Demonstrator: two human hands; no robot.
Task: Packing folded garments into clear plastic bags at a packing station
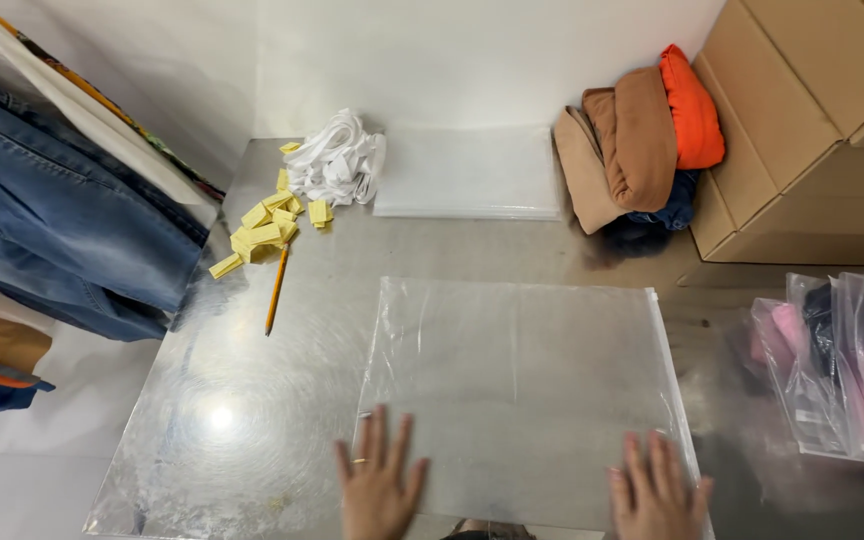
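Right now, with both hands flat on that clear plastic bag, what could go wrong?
The clear plastic bag lies on a shiny metal table, so it may slide under the left hand and right hand. Its near edge sits close to the table's front edge and could slip off. The pencil lies loose nearby and could roll if bumped.

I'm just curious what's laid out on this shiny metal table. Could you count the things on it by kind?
Clear flat plastic bag under both hands: 1
Stack of clear plastic bags at the back: 1
Yellow wooden pencil: 1
Heap of small yellow paper tags: 1
Bundle of white cloth strips: 1
Pile of folded clothes, brown and orange: 1
Total: 6
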